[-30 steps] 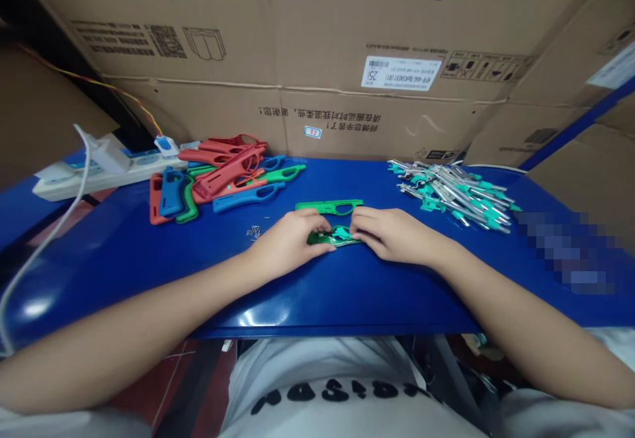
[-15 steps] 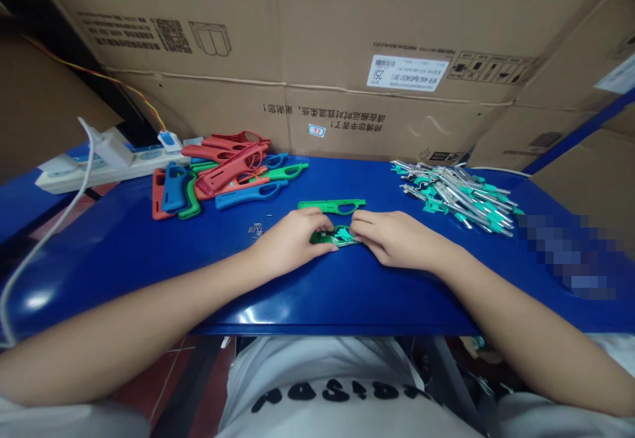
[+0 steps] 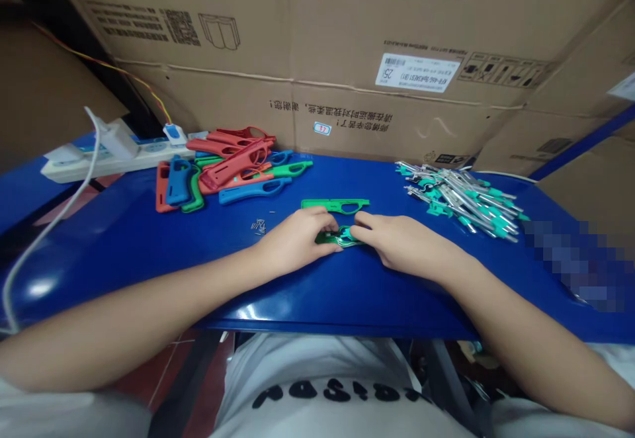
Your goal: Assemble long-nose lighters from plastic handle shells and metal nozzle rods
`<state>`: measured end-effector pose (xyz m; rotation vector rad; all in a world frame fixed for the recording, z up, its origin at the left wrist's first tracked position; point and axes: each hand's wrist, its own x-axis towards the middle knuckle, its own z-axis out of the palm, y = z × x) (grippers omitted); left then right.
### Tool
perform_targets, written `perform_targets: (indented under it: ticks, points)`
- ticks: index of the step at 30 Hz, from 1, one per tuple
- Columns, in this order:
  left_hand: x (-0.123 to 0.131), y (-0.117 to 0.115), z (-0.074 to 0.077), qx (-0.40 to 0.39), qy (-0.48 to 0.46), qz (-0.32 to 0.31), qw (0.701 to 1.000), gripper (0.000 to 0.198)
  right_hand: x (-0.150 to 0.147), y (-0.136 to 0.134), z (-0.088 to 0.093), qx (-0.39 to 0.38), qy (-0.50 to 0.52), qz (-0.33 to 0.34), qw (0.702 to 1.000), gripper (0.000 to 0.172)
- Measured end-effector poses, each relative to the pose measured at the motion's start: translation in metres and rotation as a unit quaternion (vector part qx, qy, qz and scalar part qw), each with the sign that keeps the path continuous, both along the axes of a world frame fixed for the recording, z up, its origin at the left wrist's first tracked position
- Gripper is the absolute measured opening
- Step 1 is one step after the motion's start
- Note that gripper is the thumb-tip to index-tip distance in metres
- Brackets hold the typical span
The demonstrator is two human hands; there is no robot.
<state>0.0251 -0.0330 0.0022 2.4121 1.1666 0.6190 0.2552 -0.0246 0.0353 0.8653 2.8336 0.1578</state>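
Note:
Between my hands, low over the blue table, lies a green lighter half-shell [image 3: 346,241] with a teal trigger piece and thin wire in it. My left hand [image 3: 302,236] grips its left end between thumb and fingers. My right hand [image 3: 391,236] pinches at its right side, fingertips by the teal piece; what exactly they hold is partly hidden. Just beyond my fingers rests a second green half-shell [image 3: 337,206], flat on the table. Small metal pins or screws [image 3: 258,227] are scattered left of my left hand.
A pile of red, blue and green lighter shells [image 3: 233,160] sits at the back left beside a white power strip [image 3: 114,157]. At right is a heap of metal-tube lighter cores [image 3: 464,200] with teal parts. A large cardboard box [image 3: 297,47] walls off the back.
My right fingers have shifted slightly over the teal piece. My left hand keeps its grip on the green half-shell. The whole view has moved a little.

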Motion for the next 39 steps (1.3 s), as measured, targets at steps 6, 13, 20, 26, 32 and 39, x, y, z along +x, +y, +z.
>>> perform_targets:
  ticks: [6,13,20,26,32,39]
  points:
    - [0.001,0.000,-0.001,0.006,-0.002,-0.005,1.000,0.019,-0.001,-0.001,0.002,-0.006,0.000,0.005,1.000,0.032]
    - [0.001,-0.001,0.003,-0.009,0.003,0.010,1.000,0.022,-0.001,0.007,-0.008,-0.019,0.057,0.006,0.998,0.019]
    - [0.000,0.000,0.004,-0.007,0.006,0.017,1.000,0.023,0.002,0.012,-0.014,-0.024,0.095,0.033,0.995,0.016]
    - [-0.001,-0.001,0.005,-0.005,0.009,0.015,1.000,0.024,0.002,0.011,-0.017,-0.005,0.099,0.046,0.994,0.018]
    - [-0.001,-0.002,0.005,0.002,0.012,0.019,1.000,0.024,0.002,0.009,-0.016,0.009,0.080,0.059,0.995,0.023]
    - [-0.002,-0.002,0.006,0.004,0.009,0.016,1.000,0.023,-0.002,0.003,-0.015,0.026,0.066,0.050,0.996,0.027]
